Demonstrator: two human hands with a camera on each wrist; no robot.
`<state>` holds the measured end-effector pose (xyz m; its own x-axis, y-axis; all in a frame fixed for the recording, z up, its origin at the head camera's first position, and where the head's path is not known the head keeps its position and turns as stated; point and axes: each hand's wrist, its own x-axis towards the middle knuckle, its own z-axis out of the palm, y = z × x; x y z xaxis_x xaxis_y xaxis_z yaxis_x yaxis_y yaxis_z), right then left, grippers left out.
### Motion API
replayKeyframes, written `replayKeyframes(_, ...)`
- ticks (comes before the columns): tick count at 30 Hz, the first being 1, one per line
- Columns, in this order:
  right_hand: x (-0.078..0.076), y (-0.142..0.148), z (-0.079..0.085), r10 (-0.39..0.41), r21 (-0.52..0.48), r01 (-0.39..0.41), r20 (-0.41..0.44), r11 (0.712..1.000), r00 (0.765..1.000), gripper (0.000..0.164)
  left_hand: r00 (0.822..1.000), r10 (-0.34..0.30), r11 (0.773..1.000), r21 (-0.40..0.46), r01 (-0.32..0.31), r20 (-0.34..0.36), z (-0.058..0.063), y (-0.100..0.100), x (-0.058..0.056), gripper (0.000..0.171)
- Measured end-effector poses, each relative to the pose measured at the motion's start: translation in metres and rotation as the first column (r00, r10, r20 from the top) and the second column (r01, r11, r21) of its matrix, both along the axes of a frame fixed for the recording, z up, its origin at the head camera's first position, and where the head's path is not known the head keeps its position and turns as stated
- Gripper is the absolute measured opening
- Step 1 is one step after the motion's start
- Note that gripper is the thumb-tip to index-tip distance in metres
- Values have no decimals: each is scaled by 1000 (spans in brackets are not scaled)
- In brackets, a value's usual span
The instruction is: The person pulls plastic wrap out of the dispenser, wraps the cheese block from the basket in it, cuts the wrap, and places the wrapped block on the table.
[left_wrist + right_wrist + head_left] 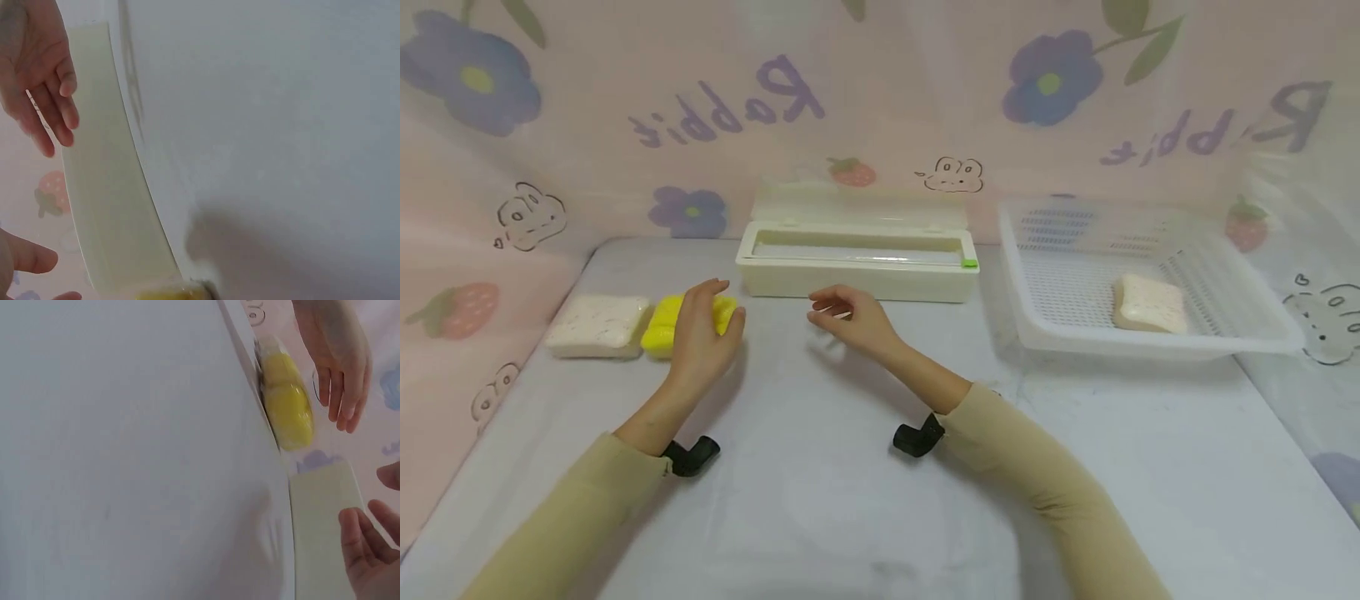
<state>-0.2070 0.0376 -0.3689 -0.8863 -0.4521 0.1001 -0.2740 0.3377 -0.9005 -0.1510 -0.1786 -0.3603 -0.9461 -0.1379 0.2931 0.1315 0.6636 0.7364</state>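
Note:
My left hand (703,337) is raised in front of a yellow lumpy thing (660,329), covering part of it; the fingers hold nothing. In the right wrist view the yellow thing (289,406) looks glossy, as if in clear film, with that hand (337,356) apart from it. My right hand (859,318), loosely bent and holding nothing, hovers before a cream cling film box (857,282). The box's lid (857,207) stands up, showing the film inside and a green tab (969,263) at the right end. Left of the yellow thing lies a pale speckled block (598,325).
A white perforated basket (1157,343) stands at the right, with another pale speckled block (1150,304) inside. Behind everything hangs a pink printed curtain (895,100). A white cloth (820,500) covers the table. A dark bent piece (917,437) sits at each wrist.

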Motion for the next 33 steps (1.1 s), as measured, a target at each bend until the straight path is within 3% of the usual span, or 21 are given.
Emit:
replayKeyframes(6, -8, 30, 3, -61, -83, 55, -72, 995, 996, 28, 996, 6, 1000, 28, -4, -89, -3, 10, -15, 32)
replayKeyframes(11, -13, 50, 1, -122, -134, 110, -88, 985, 989, 26, 982, 14, 999, 53, -4, -190, -5, 15, -26, 20)
replayKeyframes(14, -17, 65, 0, -168, -141, 148, -138, 979, 976, 25, 975, 12, 997, 76, 5, -223, -4, 19, -36, 16)
replayKeyframes(17, -24, 81, 1, -220, -135, 190, -264, 972, 939, 23, 969, -7, 997, 70, 25, -246, -2, 22, -48, 16)
replayKeyframes(20, -32, 95, 2, -266, -117, 239, -412, 964, 871, 20, 962, -51, 998, 30, 61, -267, 0, 23, -59, 20)
replayKeyframes(23, -39, 106, 2, -287, -90, 281, -505, 955, 814, 20, 962, -70, 997, 9, 75, -263, 2, 22, -67, 21)
replayKeyframes(31, -48, 120, 0, -277, 4, 343, -579, 939, 767, 24, 970, -118, 992, -69, 106, -214, 4, 21, -83, 23)
replayKeyframes(33, -50, 122, 1, -282, 25, 361, -577, 932, 767, 26, 972, -136, 989, -91, 120, -190, 4, 19, -84, 23)
